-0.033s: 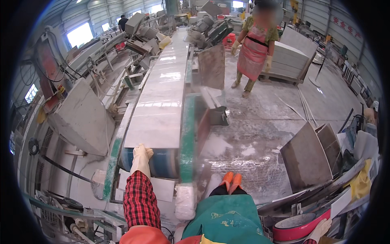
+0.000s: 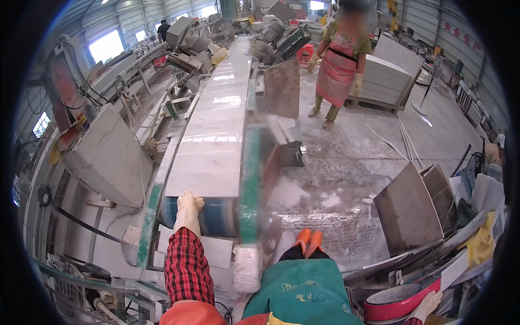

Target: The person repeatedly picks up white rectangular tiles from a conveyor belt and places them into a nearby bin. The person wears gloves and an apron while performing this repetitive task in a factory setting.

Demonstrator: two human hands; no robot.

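In a cream glove, my left hand [image 2: 189, 208] is at the near end of a conveyor. Its fingers are bent and closed on the near edge of a polished white stone slab [image 2: 208, 157]. That slab lies flat in line with others, and its edge overhangs the blue conveyor roller [image 2: 218, 215]. At the lower right is my right hand [image 2: 428, 306], also gloved, beside a red-sided round band [image 2: 401, 304]. Its fingers look stretched out, and I see nothing held in them; part of it is cut off by the dark rim.
A green side rail [image 2: 251, 184] borders the conveyor. A large stone block [image 2: 108, 157] leans on the left. Brown boards [image 2: 409, 208] stand at right. A co-worker in a pink apron [image 2: 337, 76] stands beyond on the wet floor [image 2: 330, 189], near stacked slabs [image 2: 379, 81].
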